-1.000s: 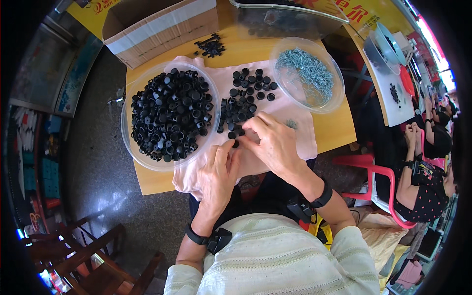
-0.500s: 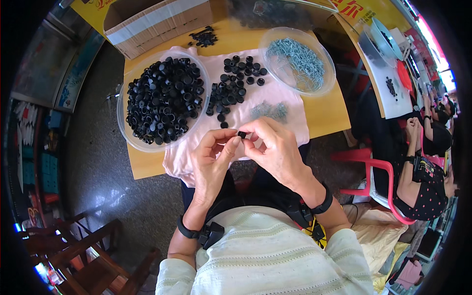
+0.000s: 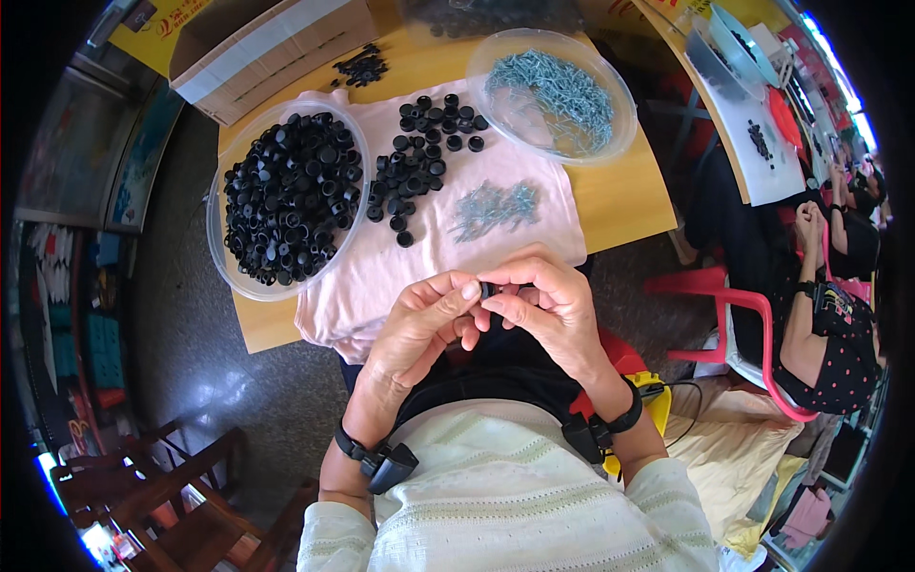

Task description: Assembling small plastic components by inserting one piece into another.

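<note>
Between the fingertips of both hands, close to my lap, is a small black round cap (image 3: pixel 488 290). My left hand (image 3: pixel 419 324) pinches it with thumb and forefinger from one side. From the other side, the bent fingers and thumb of my right hand (image 3: pixel 553 303) close on it and partly cover it; whether a screw is with it I cannot make out. Beyond my hands, a pink cloth (image 3: pixel 334 307) bears loose black caps (image 3: pixel 410 167) and a small pile of silvery screws (image 3: pixel 496 208).
A clear round tub (image 3: pixel 212 229) heaped with caps stands on the table's left, a clear tray (image 3: pixel 621 107) of screws at the far right. Behind are a cardboard box (image 3: pixel 276 62) and small black parts (image 3: pixel 361 66). A red chair (image 3: pixel 739 296) and another person (image 3: pixel 810 329) are at right.
Both hands have come slightly nearer my body with the cap. The right fingers now curl further around it. The view has shifted, so the table contents appear further left.
</note>
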{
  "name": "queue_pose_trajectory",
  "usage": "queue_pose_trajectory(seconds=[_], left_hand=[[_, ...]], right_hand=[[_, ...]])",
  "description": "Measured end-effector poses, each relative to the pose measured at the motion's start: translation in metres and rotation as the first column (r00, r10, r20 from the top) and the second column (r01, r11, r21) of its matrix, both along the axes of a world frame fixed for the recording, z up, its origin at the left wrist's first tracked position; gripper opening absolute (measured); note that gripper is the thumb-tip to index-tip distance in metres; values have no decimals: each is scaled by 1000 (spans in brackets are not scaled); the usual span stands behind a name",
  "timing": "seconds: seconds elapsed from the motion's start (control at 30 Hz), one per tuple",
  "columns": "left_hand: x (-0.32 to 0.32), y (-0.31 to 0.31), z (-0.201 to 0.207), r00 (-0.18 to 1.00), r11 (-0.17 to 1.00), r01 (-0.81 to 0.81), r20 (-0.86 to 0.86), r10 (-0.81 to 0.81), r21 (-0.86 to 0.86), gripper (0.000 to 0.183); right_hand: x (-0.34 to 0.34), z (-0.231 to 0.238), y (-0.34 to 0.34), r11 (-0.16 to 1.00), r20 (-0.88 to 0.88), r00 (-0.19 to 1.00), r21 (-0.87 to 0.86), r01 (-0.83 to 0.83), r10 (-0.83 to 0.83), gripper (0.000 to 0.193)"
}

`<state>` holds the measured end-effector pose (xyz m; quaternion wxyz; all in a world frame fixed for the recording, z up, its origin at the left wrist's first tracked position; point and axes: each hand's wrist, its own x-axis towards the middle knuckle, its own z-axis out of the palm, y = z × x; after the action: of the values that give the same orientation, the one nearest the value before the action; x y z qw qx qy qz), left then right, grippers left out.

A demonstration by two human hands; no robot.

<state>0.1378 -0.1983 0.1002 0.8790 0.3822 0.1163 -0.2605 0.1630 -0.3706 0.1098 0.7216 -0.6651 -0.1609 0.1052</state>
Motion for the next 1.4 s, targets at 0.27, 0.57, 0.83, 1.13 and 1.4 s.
queue_pose_trajectory(seconds=[0.27, 0.57, 0.83, 1.13, 1.4], left_hand=[[28, -7, 7, 745, 180, -601, 627, -228, 779, 9], [45, -10, 2, 738, -13, -584, 523, -426, 812, 6], [44, -6, -1, 728, 79, -588, 569, -382, 805, 8], [33, -7, -2, 775, 546, -550, 630, 51, 632, 14], [11, -14, 13, 870, 851, -424, 399, 288, 310, 14]], right_hand=[[18, -4, -10, 910, 269, 963, -390, 143, -36, 19], [27, 0, -7, 676, 428, 885, -708, 203, 182, 23], [29, 2, -10, 677, 380, 902, -721, 150, 204, 18], [31, -10, -13, 935, 191, 982, -344, 81, -15, 17], [17, 2, -21, 971, -420, 904, 239, 27, 78, 18]])
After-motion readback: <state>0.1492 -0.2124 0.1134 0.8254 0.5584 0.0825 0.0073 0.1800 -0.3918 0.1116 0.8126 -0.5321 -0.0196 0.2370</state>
